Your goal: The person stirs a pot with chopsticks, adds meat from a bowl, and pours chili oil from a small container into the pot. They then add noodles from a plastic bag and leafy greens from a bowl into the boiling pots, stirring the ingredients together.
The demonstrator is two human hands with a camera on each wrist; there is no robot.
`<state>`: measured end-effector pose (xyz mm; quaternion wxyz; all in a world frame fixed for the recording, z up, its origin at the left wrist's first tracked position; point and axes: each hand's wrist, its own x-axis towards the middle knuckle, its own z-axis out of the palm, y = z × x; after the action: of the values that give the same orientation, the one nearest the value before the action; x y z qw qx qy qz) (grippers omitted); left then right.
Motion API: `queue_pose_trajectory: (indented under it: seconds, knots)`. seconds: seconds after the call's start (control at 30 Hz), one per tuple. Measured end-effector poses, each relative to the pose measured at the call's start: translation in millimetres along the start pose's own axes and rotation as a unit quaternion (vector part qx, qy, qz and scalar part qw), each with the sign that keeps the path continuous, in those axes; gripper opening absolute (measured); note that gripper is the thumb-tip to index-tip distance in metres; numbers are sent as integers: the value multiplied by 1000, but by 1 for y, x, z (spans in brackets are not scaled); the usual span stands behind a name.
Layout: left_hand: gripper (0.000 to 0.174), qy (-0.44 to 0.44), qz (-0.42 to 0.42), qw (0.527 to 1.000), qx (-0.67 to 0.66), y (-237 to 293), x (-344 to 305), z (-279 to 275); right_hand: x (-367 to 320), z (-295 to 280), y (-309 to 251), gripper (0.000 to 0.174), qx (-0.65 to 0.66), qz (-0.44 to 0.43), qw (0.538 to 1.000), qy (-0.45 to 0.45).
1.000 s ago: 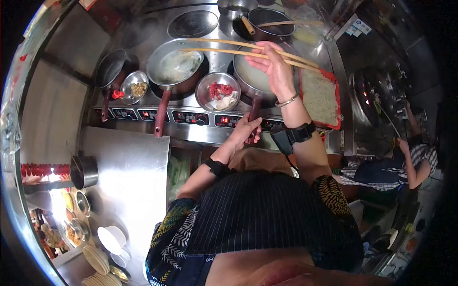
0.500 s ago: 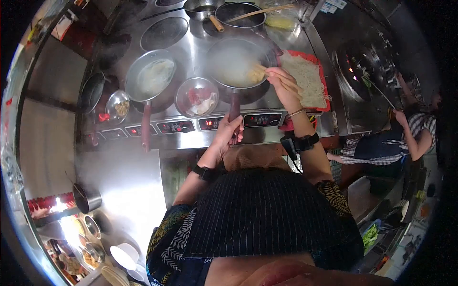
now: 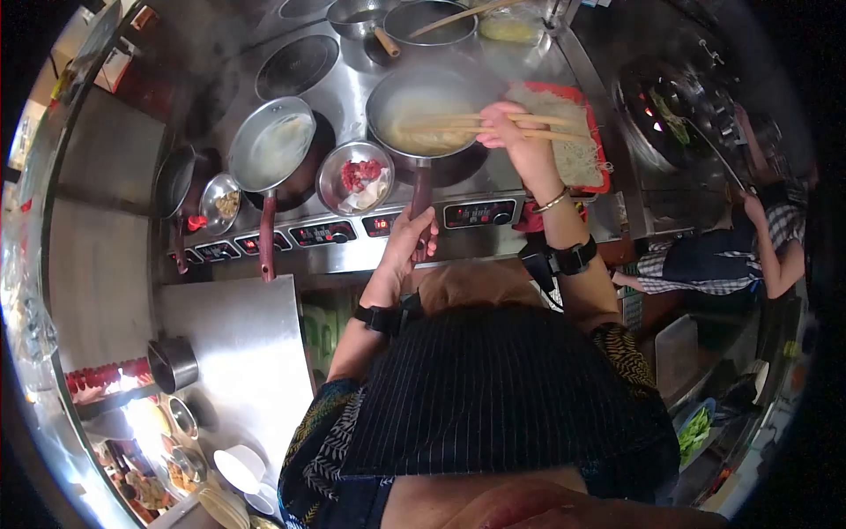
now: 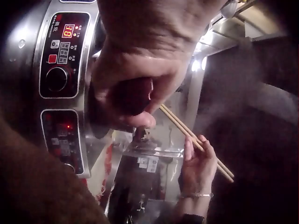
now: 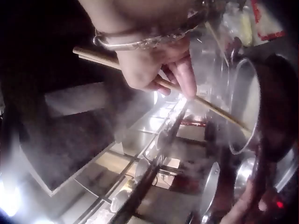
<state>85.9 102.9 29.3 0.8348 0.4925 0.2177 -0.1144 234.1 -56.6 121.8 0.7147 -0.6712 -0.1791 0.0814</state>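
My left hand (image 3: 409, 236) grips the dark red handle (image 3: 422, 187) of a steaming pan (image 3: 374, 113); in the left wrist view that hand (image 4: 140, 70) is curled round the handle's end (image 4: 135, 95). Long wooden chopsticks (image 3: 555, 135) are pinched in my right hand (image 3: 522, 145), their tips down in the cloudy liquid (image 3: 432, 132). The right wrist view shows the right hand (image 5: 152, 65) holding the chopsticks (image 5: 210, 106) over the pan's rim (image 5: 232, 150). Whatever lies under the liquid is blurred by steam.
Left of the pan stand a bowl with red and white pieces (image 3: 328, 196), another pan (image 3: 240, 167) and a small bowl (image 3: 208, 217). A red tray (image 3: 603, 167) of pale noodles is at the right. Another person (image 3: 705, 256) stands at the far right by a wok (image 3: 656, 159).
My right hand has come down from above the pan, bringing the chopstick tips into the liquid. The steam over the pan has thinned since half a second ago. The left hand keeps its grip.
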Motion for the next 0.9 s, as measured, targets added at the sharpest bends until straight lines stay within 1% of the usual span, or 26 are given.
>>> queue_pose_trajectory:
  seconds: [0.03, 0.07, 0.13, 0.17, 0.2, 0.27, 0.3, 0.33, 0.37, 0.4, 0.43, 0.47, 0.5, 0.53, 0.57, 0.6, 0.63, 0.67, 0.77, 0.9]
  knots:
    - [22, 0, 1, 1000, 6, 0, -1, -1, 0, 5, 4, 20, 17, -15, 1000, -18]
    - [24, -8, 5, 1000, 1, 3, -4, 1, -1, 6, 6, 20, 21, -10, 999, -23]
    - [32, -2, 9, 1000, -14, 5, -8, -1, -1, 8, 5, 23, 15, 61, 996, -68]
    - [35, 6, 11, 999, -31, 9, -11, 1, 2, 1, 6, 23, 17, 62, 995, -74]
    - [35, 10, 13, 999, -33, 8, -12, -6, 5, -12, 7, 23, -5, 59, 997, -52]
    - [38, 126, 27, 992, -6, 4, -14, -38, 6, -28, -4, 21, -47, 38, 998, -7]
    - [32, 206, 32, 978, 15, 3, -12, -57, 3, -31, -15, 21, -48, 36, 998, -6]
    - [25, 258, 85, 963, 8, -4, -8, -83, -1, -34, -26, 19, -62, 21, 997, 44]
    - [21, 331, 126, 935, 23, -13, 1, -111, -2, -36, -31, 17, -75, 6, 993, 95]
    - [21, 361, 178, 915, 23, -16, 9, -134, -1, -41, -26, 17, -75, 6, 992, 98]
    - [22, 396, 202, 895, 27, -12, 10, -143, 1, -46, -14, 15, -79, -47, 993, 79]
    - [22, 404, 202, 892, 14, -8, 15, -150, 1, -49, -2, 14, -83, -101, 990, 59]
    - [23, 412, 203, 888, 1, -6, 21, -157, -2, -46, 13, 14, -83, -102, 989, 62]
    - [23, 409, 204, 889, 3, -4, 25, -159, -6, -40, 29, 13, -132, -140, 981, 39]
    - [24, 377, 172, 910, -4, -1, 28, -160, -9, -30, 32, 12, -182, -178, 967, 15]
    - [24, 344, 140, 929, -11, 1, 32, -161, -12, -24, 30, 13, -203, -135, 970, -8]
    - [24, 341, 142, 929, -10, -1, 38, -165, -18, -14, 20, 14, -224, -90, 970, -31]
    - [22, 342, 145, 928, -7, -5, 42, -168, -28, -2, -1, 19, -101, 15, 995, -13]
    - [17, 329, 150, 932, -11, -9, 42, -169, -30, -8, -14, 23, -104, 24, 994, -17]
    - [15, 321, 158, 932, -48, -16, 38, -163, -38, -9, -18, 21, -134, 21, 991, 6]
